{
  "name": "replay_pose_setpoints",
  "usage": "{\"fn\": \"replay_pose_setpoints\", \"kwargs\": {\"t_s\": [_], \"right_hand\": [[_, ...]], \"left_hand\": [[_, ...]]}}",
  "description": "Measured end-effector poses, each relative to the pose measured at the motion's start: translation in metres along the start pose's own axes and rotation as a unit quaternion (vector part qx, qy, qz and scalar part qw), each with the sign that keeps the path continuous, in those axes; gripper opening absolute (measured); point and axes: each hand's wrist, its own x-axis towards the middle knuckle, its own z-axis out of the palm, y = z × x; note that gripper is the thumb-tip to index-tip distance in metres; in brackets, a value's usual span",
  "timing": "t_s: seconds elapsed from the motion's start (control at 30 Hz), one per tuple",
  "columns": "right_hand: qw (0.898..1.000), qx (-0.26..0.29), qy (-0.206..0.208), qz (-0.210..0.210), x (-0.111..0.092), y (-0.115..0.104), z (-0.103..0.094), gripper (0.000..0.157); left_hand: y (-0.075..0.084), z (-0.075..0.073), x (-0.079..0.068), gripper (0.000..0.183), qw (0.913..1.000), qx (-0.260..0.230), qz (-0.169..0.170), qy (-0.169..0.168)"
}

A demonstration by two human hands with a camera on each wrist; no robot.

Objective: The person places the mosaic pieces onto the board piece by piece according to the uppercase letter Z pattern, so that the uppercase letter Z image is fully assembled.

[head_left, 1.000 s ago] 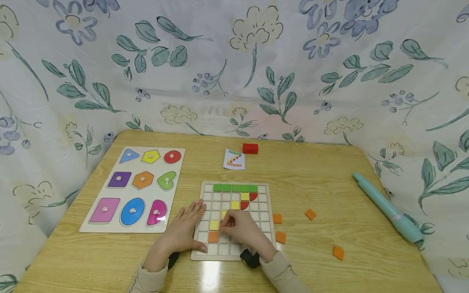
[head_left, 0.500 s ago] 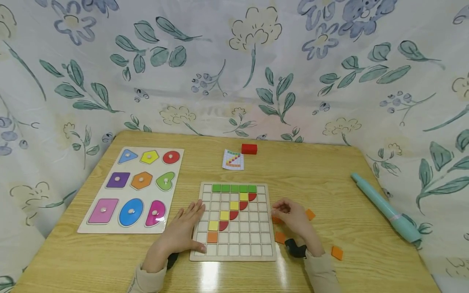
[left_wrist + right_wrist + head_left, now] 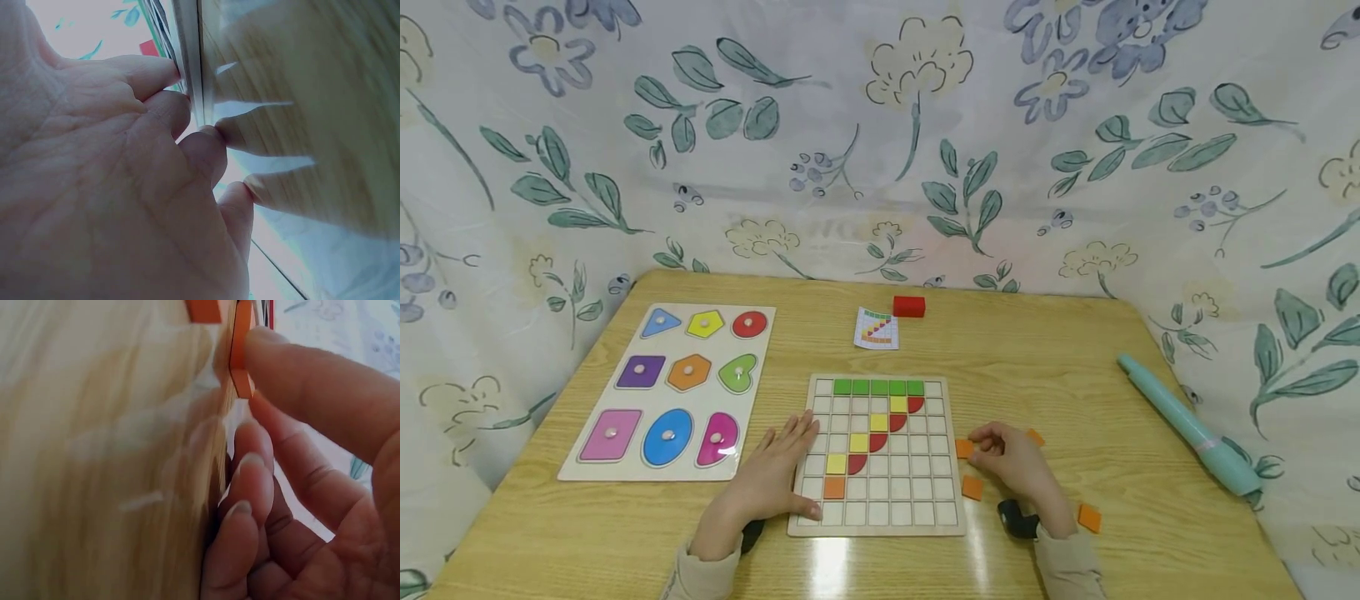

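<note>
A square wooden grid board (image 3: 922,465) carries a green top row, a diagonal of yellow squares and red quarter-circles, and one orange square (image 3: 833,487) low on the left. My left hand (image 3: 767,477) rests along the board's left edge, fingers spread and thumb over its lower corner. Just past the right edge, the thumb and index finger of my right hand (image 3: 1013,460) pinch an orange square tile (image 3: 964,449) at the table surface. In the right wrist view the thumb presses on this tile (image 3: 241,347), the other fingers curled below.
More orange tiles lie nearby: one (image 3: 972,487) below, one (image 3: 1090,518) farther right, one (image 3: 1036,437) partly behind the right hand. A shape puzzle (image 3: 681,400) lies left. Behind the board are a pattern card (image 3: 876,328) and red block (image 3: 909,307); a teal wand-like object (image 3: 1191,425) is right.
My right hand has left the board, uncovering a red quarter-circle beside the lowest yellow square, and moved right to the loose orange tiles. My left hand stays put.
</note>
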Motion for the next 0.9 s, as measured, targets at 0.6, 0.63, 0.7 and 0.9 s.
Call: {"fn": "replay_pose_setpoints", "kwargs": {"t_s": [0.6,0.63,0.7,0.9], "right_hand": [[1.000,0.017,0.013,-0.009,0.004,-0.004,0.003,0.014],[1.000,0.021,0.016,-0.010,0.005,-0.005,0.003,0.013],[0.999,0.022,0.025,-0.012,0.008,-0.009,0.004,0.013],[0.999,0.021,0.040,-0.002,0.016,-0.033,0.011,0.010]], "left_hand": [[0.000,-0.002,-0.001,0.123,1.0000,0.001,0.003,-0.004],[0.000,-0.002,-0.001,0.123,1.0000,0.002,0.004,-0.003],[0.000,-0.001,-0.001,0.123,1.0000,0.002,0.005,-0.002],[0.000,0.000,-0.001,0.123,1.0000,0.001,0.004,-0.005]]}}
